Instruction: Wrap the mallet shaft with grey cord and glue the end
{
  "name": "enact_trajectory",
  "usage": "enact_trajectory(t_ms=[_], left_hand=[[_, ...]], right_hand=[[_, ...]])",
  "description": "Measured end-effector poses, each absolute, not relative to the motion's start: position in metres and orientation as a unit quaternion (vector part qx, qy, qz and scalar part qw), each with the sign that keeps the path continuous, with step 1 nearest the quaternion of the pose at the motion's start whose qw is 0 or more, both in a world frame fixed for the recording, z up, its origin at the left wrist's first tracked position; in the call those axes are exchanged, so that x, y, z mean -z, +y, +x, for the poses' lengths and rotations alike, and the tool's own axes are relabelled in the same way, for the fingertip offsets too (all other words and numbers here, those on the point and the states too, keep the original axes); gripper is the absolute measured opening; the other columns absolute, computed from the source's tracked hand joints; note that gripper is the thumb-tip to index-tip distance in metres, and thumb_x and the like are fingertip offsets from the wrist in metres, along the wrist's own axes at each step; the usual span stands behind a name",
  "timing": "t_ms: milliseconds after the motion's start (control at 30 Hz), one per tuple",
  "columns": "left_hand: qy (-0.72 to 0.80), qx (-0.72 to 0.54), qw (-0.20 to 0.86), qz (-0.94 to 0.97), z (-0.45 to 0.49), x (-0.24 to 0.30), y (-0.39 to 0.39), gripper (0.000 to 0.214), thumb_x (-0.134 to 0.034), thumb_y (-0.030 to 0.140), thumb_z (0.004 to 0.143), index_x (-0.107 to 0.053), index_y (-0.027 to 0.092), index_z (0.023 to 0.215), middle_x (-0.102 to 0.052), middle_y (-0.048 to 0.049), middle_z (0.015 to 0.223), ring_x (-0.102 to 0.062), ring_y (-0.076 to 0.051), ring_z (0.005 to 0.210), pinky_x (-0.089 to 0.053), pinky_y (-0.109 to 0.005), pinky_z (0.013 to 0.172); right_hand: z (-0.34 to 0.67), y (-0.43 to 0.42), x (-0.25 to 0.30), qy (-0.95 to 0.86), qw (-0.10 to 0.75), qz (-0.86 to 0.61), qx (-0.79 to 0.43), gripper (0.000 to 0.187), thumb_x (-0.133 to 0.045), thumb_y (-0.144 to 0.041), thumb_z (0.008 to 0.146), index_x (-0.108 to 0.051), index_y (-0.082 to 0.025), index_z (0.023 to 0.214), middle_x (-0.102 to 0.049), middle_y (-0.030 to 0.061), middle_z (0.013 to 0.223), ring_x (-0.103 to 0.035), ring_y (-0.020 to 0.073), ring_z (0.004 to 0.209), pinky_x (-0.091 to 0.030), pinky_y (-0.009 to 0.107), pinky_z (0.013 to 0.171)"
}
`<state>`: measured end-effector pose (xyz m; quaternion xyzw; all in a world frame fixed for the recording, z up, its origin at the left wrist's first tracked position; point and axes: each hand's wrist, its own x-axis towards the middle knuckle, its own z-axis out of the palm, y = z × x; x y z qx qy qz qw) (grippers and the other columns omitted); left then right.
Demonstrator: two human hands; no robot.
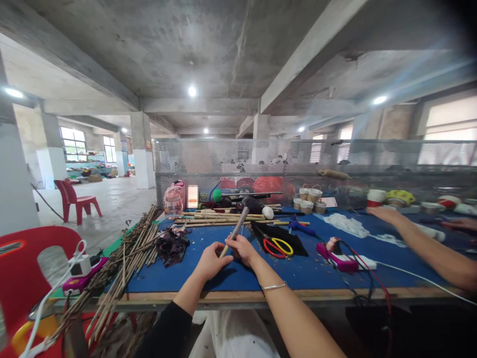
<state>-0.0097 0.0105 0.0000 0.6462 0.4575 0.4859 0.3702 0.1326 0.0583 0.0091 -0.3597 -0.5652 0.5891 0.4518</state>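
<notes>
Above the blue tabletop, near its front edge, the person's left hand and right hand pinch a tilted stick between thumbs and fingers. To its right lie red-and-yellow-handled scissors on black cloth; to its left, a dark crumpled bundle, then dry stalks.

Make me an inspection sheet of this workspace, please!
Surface: blue tabletop, small scraps scattered on it.
Job's things: one stick, greyer toward its far end.
Clutter: dried stalks at left, dark crumpled heap, scissors with red and yellow handles.
Hands: left hand and right hand both hold the stick.
Cables: red cable and white cable near the right-hand purple power strip.
Surroundings: red chair at left, metal mesh partition beyond, another person's arm at right.
</notes>
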Motion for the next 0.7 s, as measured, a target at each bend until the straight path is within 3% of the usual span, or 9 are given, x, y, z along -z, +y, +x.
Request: enact_trajectory(t_ms=[133, 333, 500, 700], left_hand=[[0.470, -0.506, 0.373, 0.620, -0.0105, 0.0000, 0.0128, 0.030, -0.071, 0.031, 0.063, -0.058, 0.013, 0.083, -0.054, 0.0039, 0.057, -0.045, -0.007, 0.048, -0.036, -0.020, 0.048], [0.443, -0.471, 0.512, 0.565, -0.0083, -0.0036, 0.0094, 0.049, -0.063, 0.041, 0.072, -0.045, 0.013, 0.109, -0.059, 0.0014, 0.065, -0.050, -0.008, 0.045, -0.039, -0.019, 0.043], [0.463, -0.490, 0.402, 0.620, -0.0106, 0.0017, 0.0106, 0.047, -0.069, 0.031, 0.067, -0.050, 0.016, 0.107, -0.056, 0.0014, 0.079, -0.046, -0.005, 0.047, -0.034, -0.015, 0.036], [0.457, -0.509, 0.418, 0.598, -0.0095, -0.0002, 0.0126, 0.040, -0.068, 0.025, 0.068, -0.052, 0.012, 0.103, -0.057, 0.0031, 0.063, -0.053, -0.009, 0.049, -0.041, -0.019, 0.044]], right_hand=[[0.1347, 0.0561, -0.0108, -0.556, 0.444, -0.329, -0.620, 0.042, -0.073, -0.043, 0.057, -0.043, -0.020, 0.076, -0.027, -0.0147, 0.039, -0.014, 0.0024, 0.033, -0.004, 0.022, 0.037], [0.1349, 0.0565, -0.0095, -0.560, 0.434, -0.335, -0.621, 0.042, -0.073, -0.044, 0.058, -0.044, -0.020, 0.075, -0.028, -0.0139, 0.038, -0.016, 0.0027, 0.033, -0.004, 0.022, 0.037], [0.1321, 0.0582, -0.0065, -0.573, 0.436, -0.353, -0.597, 0.041, -0.073, -0.046, 0.058, -0.044, -0.019, 0.072, -0.030, -0.0135, 0.036, -0.017, 0.0028, 0.032, -0.004, 0.023, 0.036], [0.1341, 0.0572, -0.0085, -0.563, 0.420, -0.352, -0.619, 0.042, -0.073, -0.048, 0.057, -0.045, -0.019, 0.072, -0.026, -0.0139, 0.039, -0.016, 0.0029, 0.034, -0.004, 0.023, 0.037]])
